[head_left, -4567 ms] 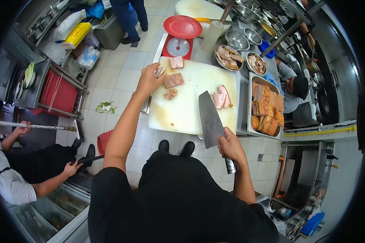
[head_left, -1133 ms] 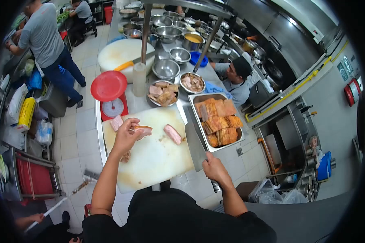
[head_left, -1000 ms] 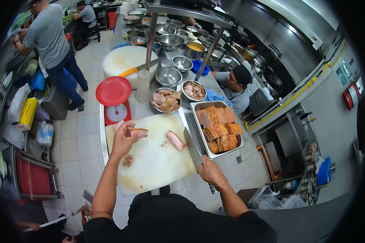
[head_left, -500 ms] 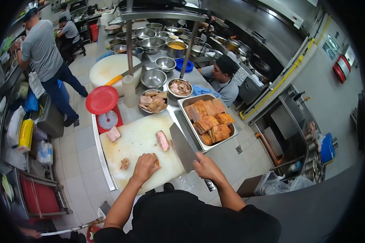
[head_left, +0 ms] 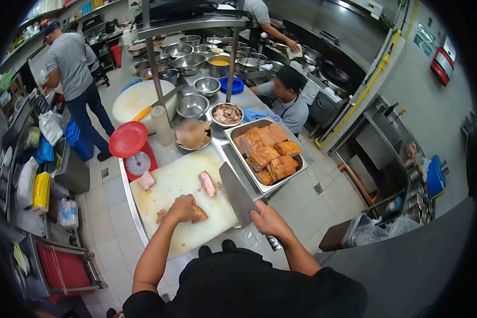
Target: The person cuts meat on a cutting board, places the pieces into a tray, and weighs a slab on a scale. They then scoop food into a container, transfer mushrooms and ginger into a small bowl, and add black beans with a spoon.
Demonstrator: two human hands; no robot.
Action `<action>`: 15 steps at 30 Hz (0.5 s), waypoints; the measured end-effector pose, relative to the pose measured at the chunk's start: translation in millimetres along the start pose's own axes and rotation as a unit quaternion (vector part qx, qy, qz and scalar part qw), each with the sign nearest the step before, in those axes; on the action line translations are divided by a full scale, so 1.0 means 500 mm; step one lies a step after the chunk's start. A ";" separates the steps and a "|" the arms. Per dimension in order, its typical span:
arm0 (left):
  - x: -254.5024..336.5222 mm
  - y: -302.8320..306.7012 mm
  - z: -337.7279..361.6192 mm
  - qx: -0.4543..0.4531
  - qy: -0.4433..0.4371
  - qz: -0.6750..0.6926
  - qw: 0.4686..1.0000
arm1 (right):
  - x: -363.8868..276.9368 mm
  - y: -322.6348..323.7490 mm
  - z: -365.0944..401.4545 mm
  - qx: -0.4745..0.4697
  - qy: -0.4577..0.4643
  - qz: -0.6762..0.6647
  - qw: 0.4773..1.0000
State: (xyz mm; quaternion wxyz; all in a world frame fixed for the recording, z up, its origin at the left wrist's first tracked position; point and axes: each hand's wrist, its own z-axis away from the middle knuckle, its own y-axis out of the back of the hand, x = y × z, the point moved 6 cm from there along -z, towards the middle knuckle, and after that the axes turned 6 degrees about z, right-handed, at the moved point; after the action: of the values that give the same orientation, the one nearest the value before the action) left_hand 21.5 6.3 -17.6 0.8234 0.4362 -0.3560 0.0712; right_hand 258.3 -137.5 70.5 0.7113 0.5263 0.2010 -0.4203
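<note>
My right hand [head_left: 271, 218] is closed round the handle of a wide cleaver [head_left: 236, 193], its blade upright at the right edge of the white cutting board [head_left: 177, 177]. My left hand [head_left: 180, 208] lies curled on a browned piece of pork [head_left: 199, 213] near the board's front; its fingertips are partly hidden. A small meat scrap [head_left: 160, 215] is just left of that hand. Farther up the board lie a pink pork strip [head_left: 207, 184] and a pale pork chunk [head_left: 146, 180]. The blade touches no meat.
A steel tray of roasted pork slabs [head_left: 267, 153] stands right of the board. Behind it are a bowl of cut meat [head_left: 227, 115], a red scale [head_left: 138, 162] and a squeeze bottle [head_left: 161, 125]. A knife [head_left: 156, 106] lies on a round board. Co-workers are nearby.
My left hand has shifted slightly left, and more of the browned pork shows beside it. The cleaver stays upright in my right hand. A co-worker's arm now reaches over the stove.
</note>
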 end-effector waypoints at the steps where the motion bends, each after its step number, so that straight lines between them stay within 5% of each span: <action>1: -0.001 0.003 0.004 0.006 -0.009 -0.006 1.000 | 0.010 0.001 -0.003 0.022 0.043 0.023 0.999; 3: -0.010 0.004 0.014 -0.002 0.008 0.058 0.998 | 0.033 -0.005 -0.015 0.053 0.106 0.058 0.991; 7: -0.052 -0.019 0.009 0.066 -0.014 0.138 0.988 | 0.045 -0.003 -0.013 0.018 0.045 0.023 0.999; 8: -0.074 -0.017 0.013 0.096 -0.011 0.169 0.981 | 0.058 -0.009 -0.028 0.102 0.189 0.017 0.976; 11: -0.120 -0.010 0.017 0.199 -0.036 0.195 0.960 | 0.059 -0.016 -0.022 -0.010 0.064 -0.070 0.995; 12: -0.076 -0.013 0.048 0.159 -0.063 0.463 0.869 | 0.051 -0.020 -0.024 -0.014 0.058 -0.100 0.993; 15: -0.069 -0.024 0.074 0.196 0.013 0.276 0.941 | 0.028 -0.032 -0.037 -0.084 -0.004 -0.131 0.988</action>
State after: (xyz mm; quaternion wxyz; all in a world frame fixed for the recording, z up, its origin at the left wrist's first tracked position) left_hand -18.1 -22.8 -34.6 0.6741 0.4729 -0.4303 0.3698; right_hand 256.3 -127.2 44.4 0.6929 0.4321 0.2997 -0.4933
